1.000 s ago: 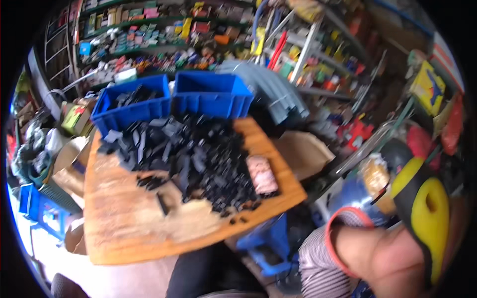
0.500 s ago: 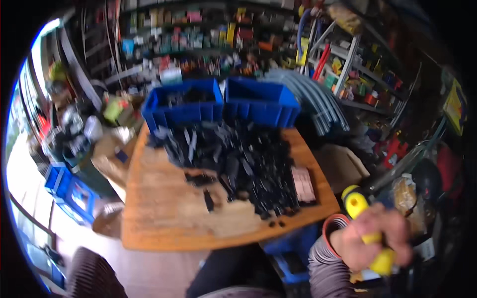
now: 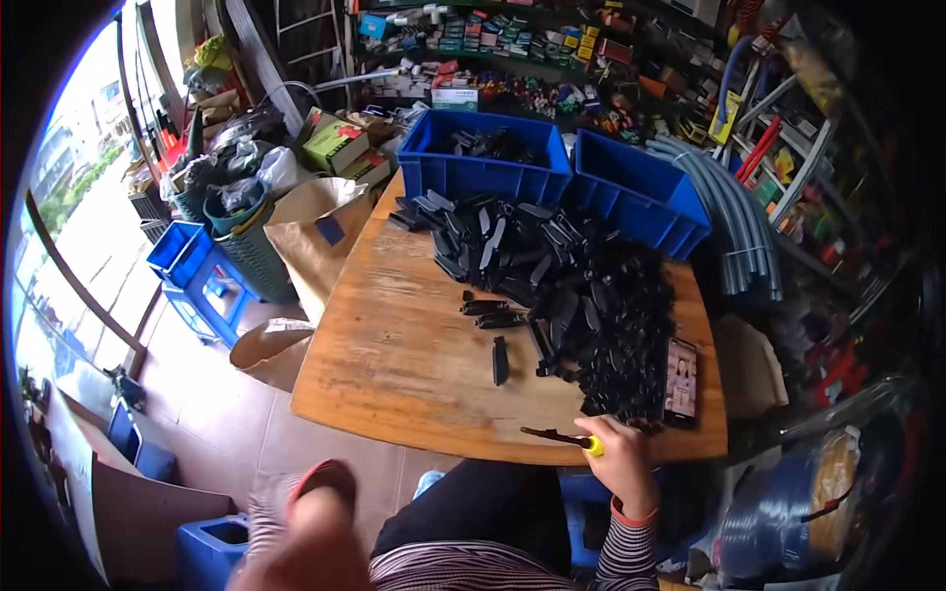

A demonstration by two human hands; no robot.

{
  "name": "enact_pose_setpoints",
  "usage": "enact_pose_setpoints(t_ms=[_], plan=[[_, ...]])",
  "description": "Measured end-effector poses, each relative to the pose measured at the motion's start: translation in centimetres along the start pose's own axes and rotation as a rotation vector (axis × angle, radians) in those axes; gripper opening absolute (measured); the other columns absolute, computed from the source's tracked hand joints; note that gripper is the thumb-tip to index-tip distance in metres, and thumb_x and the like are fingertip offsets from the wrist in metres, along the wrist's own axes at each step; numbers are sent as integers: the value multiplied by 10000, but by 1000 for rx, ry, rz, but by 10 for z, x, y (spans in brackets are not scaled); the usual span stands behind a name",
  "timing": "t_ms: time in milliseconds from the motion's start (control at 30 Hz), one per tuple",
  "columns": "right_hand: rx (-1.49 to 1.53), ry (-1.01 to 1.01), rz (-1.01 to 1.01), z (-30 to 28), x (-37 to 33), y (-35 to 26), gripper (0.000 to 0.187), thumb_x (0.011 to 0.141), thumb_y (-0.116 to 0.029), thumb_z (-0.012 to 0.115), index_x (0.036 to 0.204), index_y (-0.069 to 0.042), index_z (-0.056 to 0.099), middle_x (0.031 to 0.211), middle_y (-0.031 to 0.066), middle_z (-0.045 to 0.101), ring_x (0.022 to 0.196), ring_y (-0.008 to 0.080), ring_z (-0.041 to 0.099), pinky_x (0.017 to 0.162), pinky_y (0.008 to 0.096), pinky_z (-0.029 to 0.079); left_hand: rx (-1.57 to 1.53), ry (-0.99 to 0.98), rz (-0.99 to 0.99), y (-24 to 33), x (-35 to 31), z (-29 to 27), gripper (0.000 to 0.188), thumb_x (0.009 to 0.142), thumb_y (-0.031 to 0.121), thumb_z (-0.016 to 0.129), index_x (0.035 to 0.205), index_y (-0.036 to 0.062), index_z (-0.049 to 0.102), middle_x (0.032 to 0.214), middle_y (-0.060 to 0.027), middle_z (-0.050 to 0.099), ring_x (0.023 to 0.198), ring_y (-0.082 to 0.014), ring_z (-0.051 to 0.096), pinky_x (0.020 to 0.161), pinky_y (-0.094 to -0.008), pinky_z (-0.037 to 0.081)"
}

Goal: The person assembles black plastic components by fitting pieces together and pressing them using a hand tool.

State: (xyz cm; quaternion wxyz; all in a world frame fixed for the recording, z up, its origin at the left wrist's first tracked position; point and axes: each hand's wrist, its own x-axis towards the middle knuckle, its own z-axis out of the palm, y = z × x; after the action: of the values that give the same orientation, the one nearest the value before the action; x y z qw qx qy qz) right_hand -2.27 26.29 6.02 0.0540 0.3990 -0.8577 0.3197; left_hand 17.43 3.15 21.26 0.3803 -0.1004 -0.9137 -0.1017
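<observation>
My right hand (image 3: 621, 461) is closed around a yellow-handled tool (image 3: 593, 446) at the table's front edge. A narrow dark end of the tool points left over the wood; its exact kind is unclear. My left hand (image 3: 310, 542) is a blur at the lower edge, close to the camera, its fingers not readable. Ahead of my right hand lies a big heap of black elongated plastic parts (image 3: 562, 266). Apart from the heap, one single black part (image 3: 500, 361) rests on the wooden table (image 3: 394, 369).
Two blue bins stand at the table's back: the left bin (image 3: 483, 177) holds black parts, the right bin (image 3: 641, 212) stands beside it. A lit phone (image 3: 681, 382) lies at the right edge. Grey hoses (image 3: 734, 227), a blue stool (image 3: 212, 295) and a paper bag (image 3: 305, 231) surround the table.
My right hand has moved left, from beyond the table's right side to its front edge, carrying the yellow-handled tool. My left hand has come into view. The camera view has shifted leftward.
</observation>
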Motion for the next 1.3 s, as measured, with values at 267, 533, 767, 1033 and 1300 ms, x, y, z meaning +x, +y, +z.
enact_pose_setpoints(t_ms=[267, 533, 767, 1033, 1300], plan=[[60, -10, -57, 29, 65, 9, 216, 721, 1, 721, 917, -25, 637, 856, 162, 653, 795, 358, 641, 667, 409, 505, -133, -386, 216, -156, -17, 231, 426, 809, 45, 578, 1226, 121, 610, 1219, -86, 586, 1142, -273, 527, 901, -376, 487], [-106, -107, -54, 74, 113, 21, 157, 729, -30, 731, 832, 8, 618, 846, 198, 630, 800, 393, 621, 666, 425, 490, -96, -388, 436, -148, -32, 244, 197, 813, 179, 582, 983, 96, 639, 1130, -93, 537, 1001, -249, 527, 792, -346, 502], [-70, -208, 95, 61, 113, 29, 166, 746, -55, 725, 826, 26, 604, 793, 225, 622, 761, 421, 614, 646, 435, 481, -90, -239, 509, -96, -37, 268, 221, 836, 188, 537, 987, 38, 594, 979, -92, 517, 874, -216, 543, 658, -310, 507], [84, -274, 53, 46, 133, 28, 158, 768, -65, 707, 884, 16, 636, 809, 199, 645, 774, 379, 644, 658, 400, 505, -105, -414, 467, -101, -34, 250, 364, 798, 186, 553, 1124, 27, 576, 1022, -71, 560, 960, -213, 542, 714, -303, 492], [53, -357, -39, 39, 117, 44, 147, 764, -47, 687, 904, -5, 664, 869, 155, 646, 805, 346, 636, 692, 398, 510, -236, -448, 489, -90, -29, 252, 487, 778, 179, 560, 1230, -2, 536, 1097, -108, 549, 1012, -231, 541, 809, -320, 499]])
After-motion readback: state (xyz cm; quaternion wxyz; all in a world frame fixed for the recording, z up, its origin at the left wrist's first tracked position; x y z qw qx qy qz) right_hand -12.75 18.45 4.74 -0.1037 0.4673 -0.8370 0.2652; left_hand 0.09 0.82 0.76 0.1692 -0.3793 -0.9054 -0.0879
